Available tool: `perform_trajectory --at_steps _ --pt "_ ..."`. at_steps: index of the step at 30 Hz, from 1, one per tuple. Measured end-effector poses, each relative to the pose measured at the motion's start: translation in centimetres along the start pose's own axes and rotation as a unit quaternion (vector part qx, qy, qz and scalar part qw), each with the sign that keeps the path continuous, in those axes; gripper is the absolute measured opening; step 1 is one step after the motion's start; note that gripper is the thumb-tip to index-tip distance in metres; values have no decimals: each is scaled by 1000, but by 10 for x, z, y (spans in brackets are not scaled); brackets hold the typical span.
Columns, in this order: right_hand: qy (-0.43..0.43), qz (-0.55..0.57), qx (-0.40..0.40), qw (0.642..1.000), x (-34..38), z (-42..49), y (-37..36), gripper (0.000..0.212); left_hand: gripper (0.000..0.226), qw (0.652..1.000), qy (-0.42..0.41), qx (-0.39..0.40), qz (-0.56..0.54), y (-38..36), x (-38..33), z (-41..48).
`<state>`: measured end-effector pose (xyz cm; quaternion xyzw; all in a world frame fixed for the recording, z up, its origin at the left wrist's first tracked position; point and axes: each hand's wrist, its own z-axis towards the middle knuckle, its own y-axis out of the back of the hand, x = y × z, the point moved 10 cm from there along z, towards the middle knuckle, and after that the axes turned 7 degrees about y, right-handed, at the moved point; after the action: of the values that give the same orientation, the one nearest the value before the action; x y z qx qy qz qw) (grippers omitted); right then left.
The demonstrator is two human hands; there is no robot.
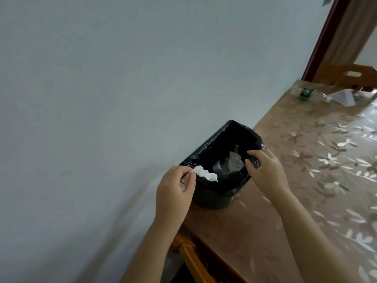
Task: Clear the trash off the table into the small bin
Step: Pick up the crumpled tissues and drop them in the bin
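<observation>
My left hand (173,190) is raised, wrist bent, its fingers (190,177) pinched shut on a crumpled tissue (205,173) — my right hand (265,170) reaches forward, fingers curled over a rim.

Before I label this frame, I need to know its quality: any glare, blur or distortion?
Head view: glare streaks the glossy table cover; the far plastic bottle looks soft; wide-angle tilt slants wall and table; the bin interior is dim, both hands sharp.

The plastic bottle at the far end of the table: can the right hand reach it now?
Probably not from here: the plastic bottle lies far off, and the right hand is holding the bin liner.
</observation>
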<state>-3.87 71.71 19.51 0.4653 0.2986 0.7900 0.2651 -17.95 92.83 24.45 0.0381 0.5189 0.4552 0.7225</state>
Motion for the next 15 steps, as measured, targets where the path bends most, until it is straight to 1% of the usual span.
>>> perform_trajectory --at_steps 3,6,9,11,13,15 --pt "-32 -26 -25 999 -10 -22 16 24 3 1000 -25 11 -3 -21 -6 23" --pt "-19 -75 -39 996 -16 -41 27 22 3 999 -42 32 -1 -51 -10 43" --pt "-91 -56 -43 993 -39 -61 33 26 2 997 -58 53 7 -82 -13 61" --pt "-110 -62 -49 991 -46 -70 36 26 4 994 -70 78 27 -105 -13 69" --pt "-125 -70 -58 988 -48 -76 40 26 11 989 -77 115 50 -127 -10 72" --pt "-133 -82 -61 986 -48 -82 45 26 23 984 -78 142 71 -142 -7 69"
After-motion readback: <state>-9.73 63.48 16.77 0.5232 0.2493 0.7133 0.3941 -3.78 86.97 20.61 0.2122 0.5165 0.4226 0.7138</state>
